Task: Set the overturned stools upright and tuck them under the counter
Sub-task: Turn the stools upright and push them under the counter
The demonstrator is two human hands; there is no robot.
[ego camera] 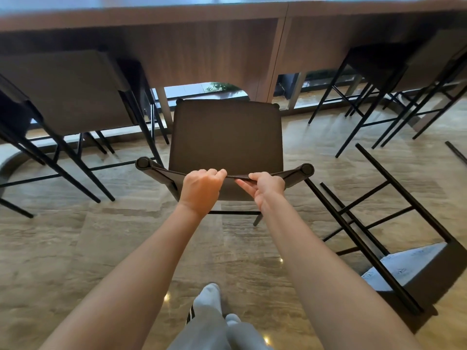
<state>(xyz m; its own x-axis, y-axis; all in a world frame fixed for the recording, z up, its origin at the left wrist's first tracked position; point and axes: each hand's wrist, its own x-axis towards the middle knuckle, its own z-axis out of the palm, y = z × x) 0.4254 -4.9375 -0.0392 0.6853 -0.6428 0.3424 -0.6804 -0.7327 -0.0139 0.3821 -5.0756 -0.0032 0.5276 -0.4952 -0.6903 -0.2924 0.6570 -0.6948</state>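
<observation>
Brown, smooth, square-seated stool (225, 137)

Single view, head-worn, wide-angle. Faced forward and down, along person's own forearms. Left hand (201, 190) and right hand (267, 188) sat just above frame centre at arm's reach, both gripping backrest of upright stool (225, 137). Counter (202, 18) ran across top edge, seen roughly square-on, its underside in view. Floor (75, 248) filled lower half. Socked feet (209, 296) lay at bottom edge, almost straight below lens. Edges bowed by lens: tucked stools (63, 97) leaned outward at left, overturned stool (404, 269) stretched at lower right.
</observation>
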